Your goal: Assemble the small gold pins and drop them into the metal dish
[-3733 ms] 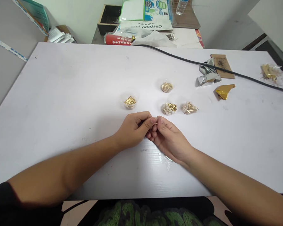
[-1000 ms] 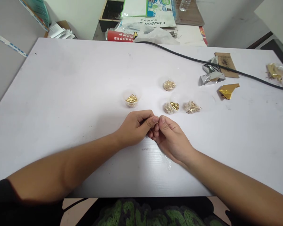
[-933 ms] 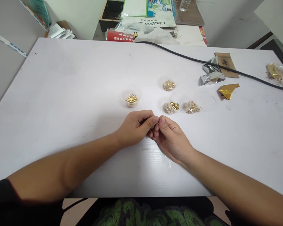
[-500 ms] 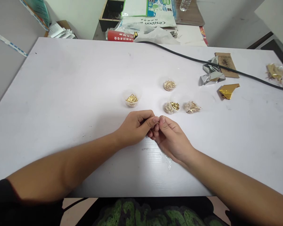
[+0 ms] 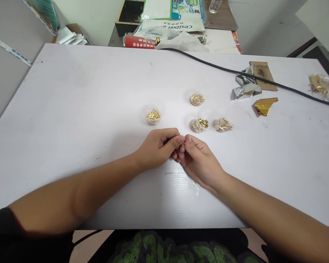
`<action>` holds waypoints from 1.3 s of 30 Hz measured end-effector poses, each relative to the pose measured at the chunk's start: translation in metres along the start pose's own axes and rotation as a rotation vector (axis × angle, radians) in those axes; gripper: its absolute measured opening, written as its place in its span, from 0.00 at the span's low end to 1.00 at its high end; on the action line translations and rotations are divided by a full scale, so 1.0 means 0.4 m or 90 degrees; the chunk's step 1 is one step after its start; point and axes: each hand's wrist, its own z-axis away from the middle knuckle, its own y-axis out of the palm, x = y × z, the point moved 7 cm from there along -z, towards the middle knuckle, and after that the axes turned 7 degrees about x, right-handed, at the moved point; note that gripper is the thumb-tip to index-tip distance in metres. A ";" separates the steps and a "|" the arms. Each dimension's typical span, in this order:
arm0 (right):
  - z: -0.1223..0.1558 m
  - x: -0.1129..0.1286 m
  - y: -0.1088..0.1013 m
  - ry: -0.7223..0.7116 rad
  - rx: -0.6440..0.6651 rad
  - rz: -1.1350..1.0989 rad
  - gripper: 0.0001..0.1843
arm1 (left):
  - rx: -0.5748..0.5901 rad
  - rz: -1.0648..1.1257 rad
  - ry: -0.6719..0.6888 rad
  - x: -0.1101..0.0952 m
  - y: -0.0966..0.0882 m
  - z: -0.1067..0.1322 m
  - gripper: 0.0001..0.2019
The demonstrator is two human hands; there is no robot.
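My left hand (image 5: 157,149) and my right hand (image 5: 199,160) rest on the white table (image 5: 71,109), fingertips pinched together and touching at the middle. Whatever sits between the fingertips is too small to make out. Just beyond the hands stand several small clear cups of gold metal pins: one (image 5: 152,116) ahead of my left hand, one (image 5: 199,125) ahead of my right, another (image 5: 223,125) to its right, and one (image 5: 196,99) farther back.
A black cable (image 5: 235,73) crosses the table's far right. Beside it lie crumpled silver foil (image 5: 245,89), gold foil (image 5: 264,106), a brown card (image 5: 263,75) and a bag of gold parts (image 5: 320,84). A scrap of clear plastic (image 5: 193,186) lies under my right wrist. Clutter sits behind the table.
Both hands stay pinched together in the same spot. A thin pin that showed between the fingertips 3.7 s ago is no longer visible.
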 end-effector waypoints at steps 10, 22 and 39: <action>-0.002 -0.001 0.002 -0.003 -0.011 0.007 0.21 | -0.023 -0.003 0.025 -0.010 0.000 0.001 0.20; -0.001 0.004 0.004 -0.006 -0.015 0.038 0.22 | -0.019 -0.025 0.024 -0.013 0.001 0.000 0.21; -0.003 0.000 -0.002 0.007 0.001 0.045 0.23 | -0.024 -0.009 0.018 -0.008 0.001 0.000 0.20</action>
